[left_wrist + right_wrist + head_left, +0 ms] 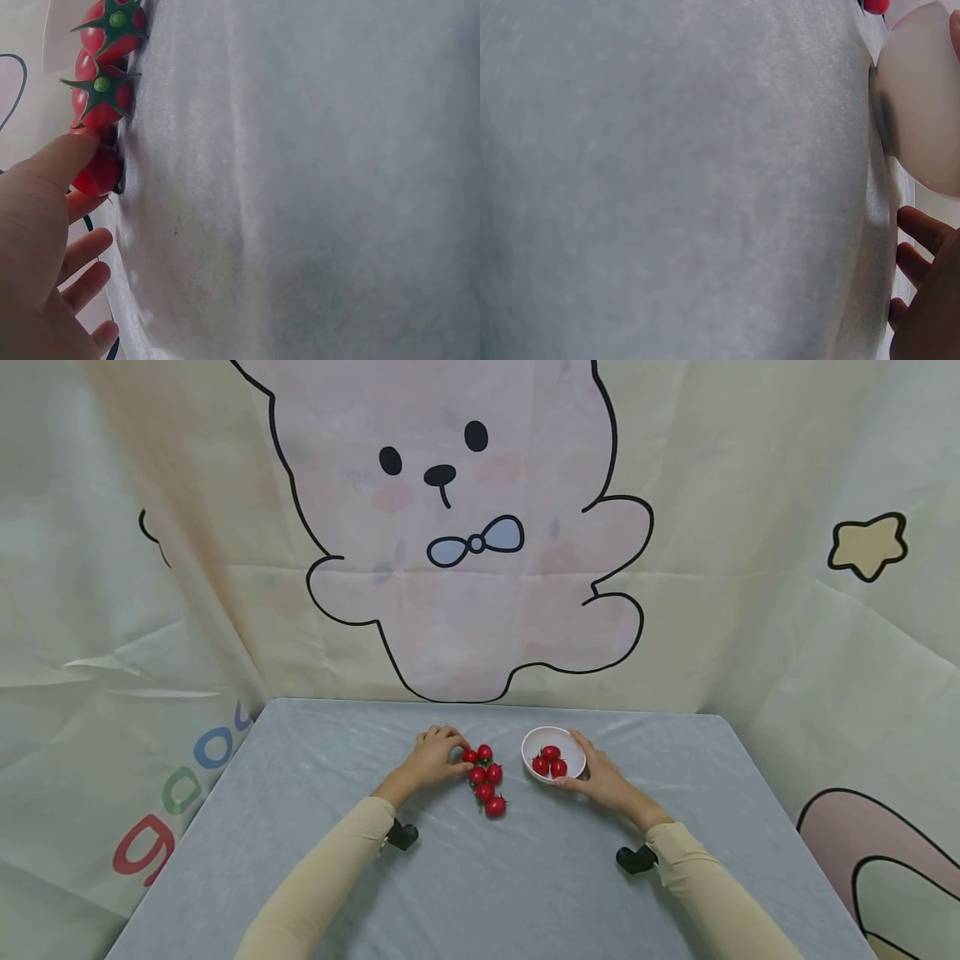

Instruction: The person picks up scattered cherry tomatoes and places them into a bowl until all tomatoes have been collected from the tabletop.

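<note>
Tomato (97,174) pinched, your left grip (435,756) sits centre-frame, directly left of the bowl (535,745) your right grip (602,783) holds.

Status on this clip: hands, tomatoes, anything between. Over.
Left hand pinches round red tomato. Right hand grips white round bowl, three red tomatoes inside. Five more red tomatoes between hands.

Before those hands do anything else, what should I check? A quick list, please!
1. Left hand has a cherry tomato between thumb and forefinger: ok.
2. That grip is firm: cannot tell.
3. Held tomato stands well apart from the other loose tomatoes: not ok, they crowd close.
4. Right hand holds the white bowl: ok.
5. Bowl's opening faces up, with room beside the three tomatoes inside: ok.
</note>
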Tool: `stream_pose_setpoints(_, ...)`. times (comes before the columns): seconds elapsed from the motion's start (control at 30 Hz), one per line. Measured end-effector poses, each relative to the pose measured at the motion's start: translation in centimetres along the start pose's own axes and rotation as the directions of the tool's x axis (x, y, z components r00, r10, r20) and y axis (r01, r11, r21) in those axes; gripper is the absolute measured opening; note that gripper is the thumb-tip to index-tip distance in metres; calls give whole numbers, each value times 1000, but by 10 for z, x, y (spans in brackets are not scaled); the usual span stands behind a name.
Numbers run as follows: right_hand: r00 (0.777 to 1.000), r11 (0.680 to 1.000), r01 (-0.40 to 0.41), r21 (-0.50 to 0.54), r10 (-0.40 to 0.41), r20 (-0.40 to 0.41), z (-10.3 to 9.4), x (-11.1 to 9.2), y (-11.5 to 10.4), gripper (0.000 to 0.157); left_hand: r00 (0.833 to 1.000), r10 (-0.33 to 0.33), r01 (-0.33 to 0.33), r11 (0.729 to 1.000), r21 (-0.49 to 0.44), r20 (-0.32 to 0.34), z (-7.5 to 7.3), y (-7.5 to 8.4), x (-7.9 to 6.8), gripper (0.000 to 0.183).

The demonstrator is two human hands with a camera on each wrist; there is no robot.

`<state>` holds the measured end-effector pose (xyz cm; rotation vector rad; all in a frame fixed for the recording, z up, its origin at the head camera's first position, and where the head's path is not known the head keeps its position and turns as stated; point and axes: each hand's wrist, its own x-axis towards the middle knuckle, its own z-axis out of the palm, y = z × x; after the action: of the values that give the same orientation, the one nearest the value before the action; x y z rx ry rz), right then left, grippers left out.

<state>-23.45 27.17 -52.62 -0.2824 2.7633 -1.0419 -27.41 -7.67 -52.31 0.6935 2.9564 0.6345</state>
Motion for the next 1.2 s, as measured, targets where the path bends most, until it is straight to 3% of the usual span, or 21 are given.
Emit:
stream_pose_setpoints(0.87, 1000, 1000, -12, 7, 12, 5, 1, 0, 1, 108, 999, 15, -14, 999, 31, -39, 3, 10, 3, 32)
stream_pose_setpoints(1.2, 1000, 1000, -1, 8, 1, -3, 1, 0, 0, 108, 997, 11, -10, 1000, 16, -74, -16, 14, 8, 32)
